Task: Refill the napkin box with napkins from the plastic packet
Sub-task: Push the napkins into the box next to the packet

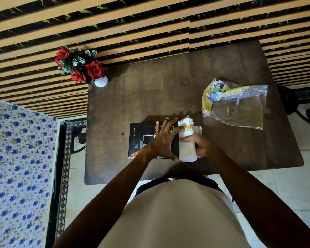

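Note:
A black napkin box with orange and white print lies flat near the front of the dark wooden table. My left hand rests spread on the box's right half, fingers apart, pressing it down. Against the box's right end is a stack of white napkins, and my right hand grips that stack from the right. A white box flap sticks out behind the napkins. The plastic packet, clear with yellow print, lies crumpled and looks empty on the table's right side.
A white vase of red roses stands at the table's far left corner. A bed with a blue-flowered cover runs along the left. A striped wall lies behind the table. A black stand base sits at right on the tiled floor.

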Tool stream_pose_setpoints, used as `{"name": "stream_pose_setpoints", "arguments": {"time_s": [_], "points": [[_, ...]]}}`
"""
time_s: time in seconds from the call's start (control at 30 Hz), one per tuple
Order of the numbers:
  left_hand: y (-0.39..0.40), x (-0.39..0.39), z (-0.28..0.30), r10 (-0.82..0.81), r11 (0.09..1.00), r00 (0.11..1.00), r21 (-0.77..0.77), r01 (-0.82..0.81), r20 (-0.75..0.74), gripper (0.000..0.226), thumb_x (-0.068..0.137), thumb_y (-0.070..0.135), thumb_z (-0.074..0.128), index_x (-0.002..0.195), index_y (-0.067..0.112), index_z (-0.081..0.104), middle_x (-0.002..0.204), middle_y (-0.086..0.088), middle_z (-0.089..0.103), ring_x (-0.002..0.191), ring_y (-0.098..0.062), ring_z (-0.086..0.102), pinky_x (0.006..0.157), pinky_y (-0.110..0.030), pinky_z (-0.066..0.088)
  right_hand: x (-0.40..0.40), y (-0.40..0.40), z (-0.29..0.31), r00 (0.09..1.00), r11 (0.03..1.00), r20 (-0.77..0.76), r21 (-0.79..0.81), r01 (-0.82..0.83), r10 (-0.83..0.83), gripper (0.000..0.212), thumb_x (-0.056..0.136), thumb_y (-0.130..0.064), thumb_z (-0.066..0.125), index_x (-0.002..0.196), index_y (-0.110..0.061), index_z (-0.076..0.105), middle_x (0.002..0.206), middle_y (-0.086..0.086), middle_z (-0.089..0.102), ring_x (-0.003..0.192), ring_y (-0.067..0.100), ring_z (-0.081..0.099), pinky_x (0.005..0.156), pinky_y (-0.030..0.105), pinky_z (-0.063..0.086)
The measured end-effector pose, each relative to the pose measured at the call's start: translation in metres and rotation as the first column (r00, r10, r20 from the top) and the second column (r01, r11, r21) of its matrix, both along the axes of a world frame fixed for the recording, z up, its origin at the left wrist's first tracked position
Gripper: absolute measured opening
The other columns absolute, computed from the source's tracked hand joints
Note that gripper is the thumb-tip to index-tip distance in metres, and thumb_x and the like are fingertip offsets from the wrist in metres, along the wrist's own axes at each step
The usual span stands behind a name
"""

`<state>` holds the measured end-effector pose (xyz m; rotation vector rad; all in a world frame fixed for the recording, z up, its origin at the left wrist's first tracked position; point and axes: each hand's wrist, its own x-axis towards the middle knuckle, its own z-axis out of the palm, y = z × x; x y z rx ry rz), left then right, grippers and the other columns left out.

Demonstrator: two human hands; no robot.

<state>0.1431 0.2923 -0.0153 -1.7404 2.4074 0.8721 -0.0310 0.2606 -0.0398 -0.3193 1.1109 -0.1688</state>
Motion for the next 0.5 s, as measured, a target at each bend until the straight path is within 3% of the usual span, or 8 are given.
{"name": "stream_pose_setpoints", "arguments": {"time_s": [0.17,0.27,0.4,0.5], "points": [[-0.001,0.001,0.001,0.006,1.000,1.000,0.009,-0.005,-0.026,0.124,0.043,0.062,0.085,0.146,0.027,0.027,0.159,-0.009,0.009,0.148,-0.033,-0.007,0.113,-0.066,-0.012,0.017,0.007,-0.013,0.995,0.996,0.025,0.011,0.091,-0.092,0.024,0.093,-0.005,0.049,0.114,-0.014,0.055,0.100,0.013,0.063,0.093,0.026,0.060,0.078,0.041,0.048],[-0.001,0.001,0.001,0.011,1.000,1.000,0.023,-0.011,-0.017,0.126,0.044,0.061,0.086,0.148,0.025,0.024,0.159,-0.009,0.008,0.148,-0.033,-0.007,0.114,-0.065,-0.011,0.020,0.008,-0.016,0.995,0.995,0.008,0.004,0.100,-0.100,0.019,0.093,-0.007,0.049,0.108,-0.015,0.058,0.098,0.012,0.064,0.093,0.026,0.060,0.079,0.041,0.048],[0.000,0.004,0.005,0.018,1.000,1.000,0.025,-0.017,-0.026,0.130,0.045,0.060,0.087,0.150,0.022,0.020,0.160,-0.011,0.007,0.148,-0.033,-0.006,0.115,-0.064,-0.011,0.019,0.006,-0.018,0.981,0.982,0.056,-0.016,0.188,-0.187,0.026,0.097,-0.019,0.049,0.122,-0.014,0.056,0.109,0.011,0.066,0.104,0.025,0.060,0.093,0.040,0.046],[0.003,0.003,0.008,0.027,0.999,0.999,0.029,-0.026,-0.039,0.132,0.045,0.058,0.088,0.151,0.021,0.019,0.160,-0.012,0.007,0.148,-0.032,-0.007,0.114,-0.060,-0.014,0.012,0.002,-0.016,0.976,0.973,0.040,-0.086,0.216,-0.213,0.018,0.098,-0.016,0.047,0.111,-0.019,0.060,0.105,0.008,0.067,0.099,0.021,0.061,0.084,0.035,0.047]]}}
